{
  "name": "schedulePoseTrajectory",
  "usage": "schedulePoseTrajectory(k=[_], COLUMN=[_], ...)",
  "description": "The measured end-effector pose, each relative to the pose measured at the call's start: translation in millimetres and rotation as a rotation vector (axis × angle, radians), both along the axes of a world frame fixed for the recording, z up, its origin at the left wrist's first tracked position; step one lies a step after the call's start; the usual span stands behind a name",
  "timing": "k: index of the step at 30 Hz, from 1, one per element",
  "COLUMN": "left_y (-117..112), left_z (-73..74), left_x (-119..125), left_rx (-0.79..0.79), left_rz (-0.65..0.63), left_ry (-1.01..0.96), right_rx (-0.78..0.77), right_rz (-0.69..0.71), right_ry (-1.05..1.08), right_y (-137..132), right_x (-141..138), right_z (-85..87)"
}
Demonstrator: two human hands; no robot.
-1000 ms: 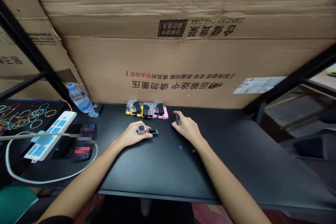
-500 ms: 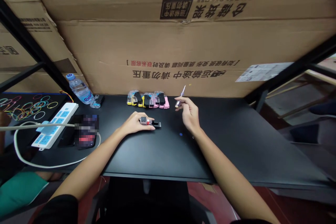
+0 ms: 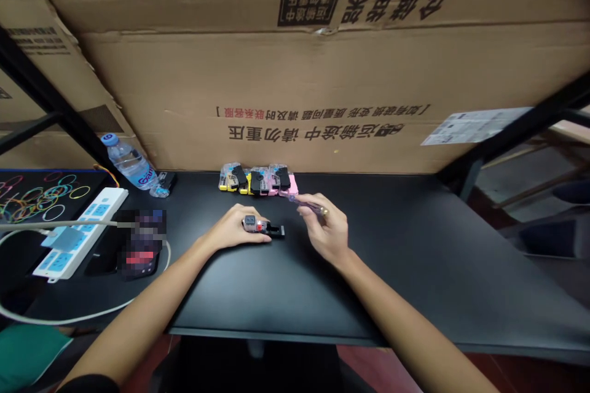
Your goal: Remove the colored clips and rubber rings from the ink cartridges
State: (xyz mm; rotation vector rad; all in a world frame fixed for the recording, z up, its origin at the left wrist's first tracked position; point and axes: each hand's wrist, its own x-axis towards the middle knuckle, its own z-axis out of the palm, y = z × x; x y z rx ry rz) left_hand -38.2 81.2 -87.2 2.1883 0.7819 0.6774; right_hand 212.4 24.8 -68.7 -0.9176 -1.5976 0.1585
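Entered from left to right: a black tray [image 3: 59, 171] with a blue edge is set at the far left, and loose coloured rubber bands [image 3: 39, 201] are contained in it. A white power strip [image 3: 80, 234] with blue sockets is placed just beside the tray, with a pale cable [image 3: 69, 320] curved along the near side. A water bottle [image 3: 126, 161] with a blue cap is laid on its side at the back, and clear liquid is seen inside it. A pixelated object [image 3: 141, 242] is found on the black tabletop [image 3: 415, 258], but it cannot be identified. The left hand [image 3: 233, 228] is closed over a clear plastic cartridge [image 3: 254, 224], which is kept flat on the tabletop under the fingers, with its black tab left exposed at the front. A steady hold is given by this flat placement. A row of similar cartridges [image 3: 258, 181] with black parts and yellow and pink bodies is lined up at the back edge, near the right hand [image 3: 327, 230]. A slim purple-handled tool [image 3: 306, 204] is pinched between that hand's fingers, held above the table and apart from the held cartridge. A large cardboard carton [image 3: 295, 86] printed with inverted Chinese text stands behind, with a white label [image 3: 474, 126] attached at the right.
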Motion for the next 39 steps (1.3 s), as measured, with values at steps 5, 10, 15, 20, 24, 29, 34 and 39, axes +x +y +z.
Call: schedulePoseTrajectory(k=[5, 10, 15, 20, 24, 29, 34, 39], left_y=[-0.1, -0.3, -2.0, -6.3, -7.5, -6.0, -6.5, -7.2], left_z=[0.2, 2.1, 2.2, -2.3, -2.5, 0.0, 1.8, 2.2], left_x=[1.1, 0.5, 1.4, 4.0, 4.1, 2.2, 1.8, 1.7], left_rx=[0.047, 0.040, -0.008, -0.011, -0.052, -0.085, -0.101, -0.083], left_rz=[-0.040, -0.086, -0.150, -0.080, -0.053, -0.081, -0.099, -0.104], left_ry=[0.019, -0.006, -0.102, -0.137, -0.143, -0.114, -0.111, -0.127], right_rx=[-0.253, -0.362, -0.392, -0.419, -0.453, -0.475, -0.461, -0.473], right_rz=[0.118, 0.119, 0.134, 0.113, 0.082, 0.059, 0.052, 0.045], right_ry=[0.146, 0.136, 0.133, 0.171, 0.226, 0.190, 0.175, 0.145], right_y=[-5.8, -8.9, -10.9, -10.8, -8.8, -7.5, -9.3, -11.8], right_x=[-3.1, -12.0, -15.6, -20.8, -21.9, -15.8, -14.7, -18.3], right_z=[-9.5, -8.1, -6.9, -13.0, -12.9, -1.2, 7.7, 7.4])
